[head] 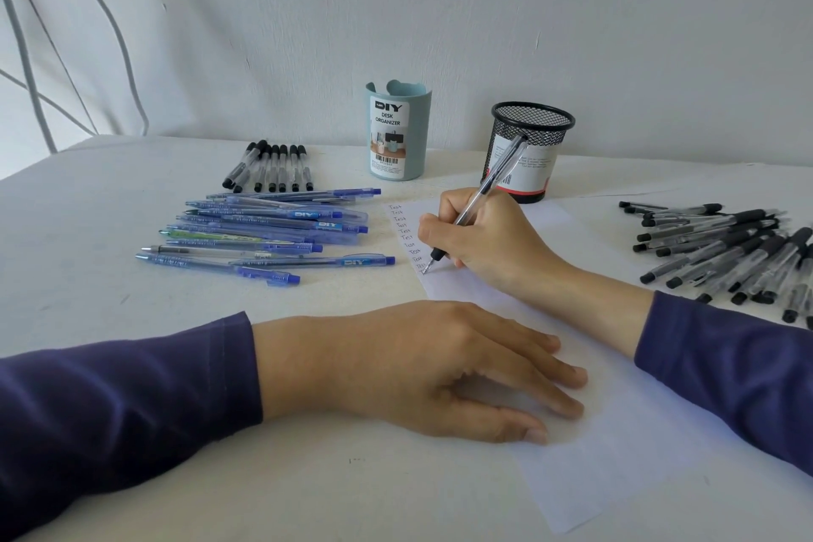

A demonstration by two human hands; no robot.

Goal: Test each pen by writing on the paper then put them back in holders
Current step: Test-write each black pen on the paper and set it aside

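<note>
My right hand [488, 233] grips a clear black-tipped pen [492, 180], its tip touching the white paper [616, 431] under a column of "Test" words [402, 233]. Flat on the paper's near left part lies my left hand [440, 365], fingers straight. A pale blue holder [398, 132] labelled "DIY Desk Organizer" and a black mesh holder [530, 145] stand at the back. No pens show above either holder's rim.
Several blue pens [264, 233] lie in a loose pile left of the paper. A row of black-capped pens [272, 167] lies behind them. A heap of black pens [730, 255] covers the right side. A white wall stands close behind the table.
</note>
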